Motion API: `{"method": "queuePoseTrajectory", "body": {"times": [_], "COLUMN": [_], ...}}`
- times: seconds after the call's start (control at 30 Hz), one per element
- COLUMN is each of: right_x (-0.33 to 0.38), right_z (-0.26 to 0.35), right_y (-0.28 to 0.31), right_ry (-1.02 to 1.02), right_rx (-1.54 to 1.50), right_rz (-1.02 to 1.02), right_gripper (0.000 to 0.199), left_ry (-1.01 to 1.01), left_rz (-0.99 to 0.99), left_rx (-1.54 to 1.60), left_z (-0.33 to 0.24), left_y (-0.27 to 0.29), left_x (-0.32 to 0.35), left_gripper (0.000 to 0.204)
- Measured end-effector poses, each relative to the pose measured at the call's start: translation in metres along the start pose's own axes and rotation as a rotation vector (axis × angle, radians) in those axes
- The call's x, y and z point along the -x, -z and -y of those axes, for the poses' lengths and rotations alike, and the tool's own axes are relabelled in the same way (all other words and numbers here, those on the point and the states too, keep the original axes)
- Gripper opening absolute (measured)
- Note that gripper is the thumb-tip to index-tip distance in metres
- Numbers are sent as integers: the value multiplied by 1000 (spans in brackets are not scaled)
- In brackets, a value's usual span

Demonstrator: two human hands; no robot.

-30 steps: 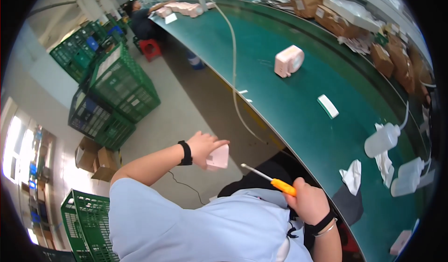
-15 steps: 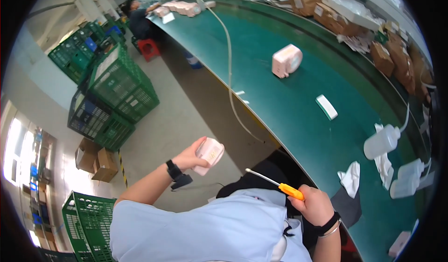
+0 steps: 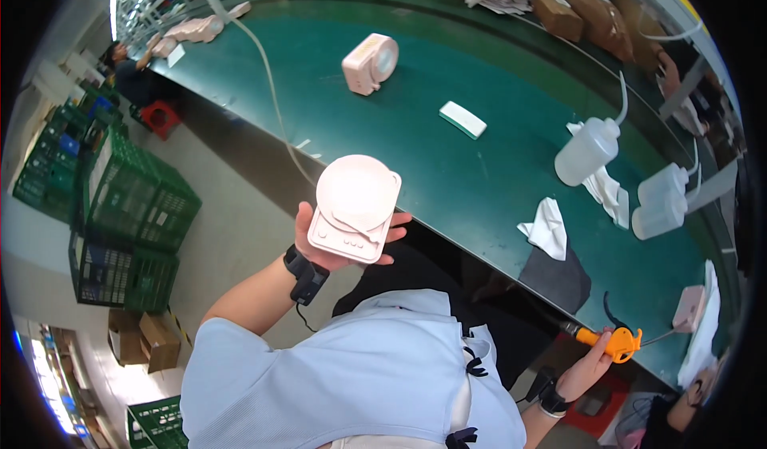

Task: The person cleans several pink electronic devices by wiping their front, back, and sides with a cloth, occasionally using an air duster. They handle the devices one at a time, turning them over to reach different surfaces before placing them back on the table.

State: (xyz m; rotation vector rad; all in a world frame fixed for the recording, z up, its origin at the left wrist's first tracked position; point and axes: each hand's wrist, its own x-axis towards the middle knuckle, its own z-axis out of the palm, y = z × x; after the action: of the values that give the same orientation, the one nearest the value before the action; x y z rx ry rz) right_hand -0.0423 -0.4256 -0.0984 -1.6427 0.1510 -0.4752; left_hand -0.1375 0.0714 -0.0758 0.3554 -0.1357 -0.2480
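Observation:
A pale pink device (image 3: 351,244) with a large round disc and a row of small buttons rests on the palm of my left hand (image 3: 305,227). My thumb lies along its left side and fingertips show past its right side. Out to the right, by the table's near edge, my right hand (image 3: 590,367) is closed on an orange air blow gun (image 3: 621,343) with a black lever and thin metal nozzle. Another pink device (image 3: 371,64) stands on the green table (image 3: 435,173), and a small white block (image 3: 463,120) lies to its right.
Squeeze bottles (image 3: 588,153), a white cloth (image 3: 547,229) and a dark grey cloth (image 3: 557,279) occupy the table's right part. A pale hose (image 3: 268,73) hangs across its left edge. Green crates (image 3: 136,201) stand on the left floor. A co-worker (image 3: 132,73) sits at the far left.
My left hand has raised the pink device and turned its disc side into view. My right hand has moved right and down with the air blow gun. The view has shifted right.

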Motion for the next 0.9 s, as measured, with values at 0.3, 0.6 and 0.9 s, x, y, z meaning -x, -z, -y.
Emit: {"method": "queuePoseTrajectory", "body": {"times": [0.3, 0.6, 0.9], "right_x": [-2, 11, 23], "right_z": [-45, -96, -29], "right_y": [15, -10, -9], "right_ry": [-302, -143, -771], "right_rx": [158, -27, 209], "right_rz": [-228, -380, 477], "right_gripper": [35, 36, 20], "left_ry": [27, 13, -293], "left_rz": [-8, -35, -15], "left_rx": [-21, -180, -1163], "left_z": [21, 25, 26], "left_y": [-12, -3, -40], "left_x": [-66, -78, -80], "left_gripper": [119, 103, 84]}}
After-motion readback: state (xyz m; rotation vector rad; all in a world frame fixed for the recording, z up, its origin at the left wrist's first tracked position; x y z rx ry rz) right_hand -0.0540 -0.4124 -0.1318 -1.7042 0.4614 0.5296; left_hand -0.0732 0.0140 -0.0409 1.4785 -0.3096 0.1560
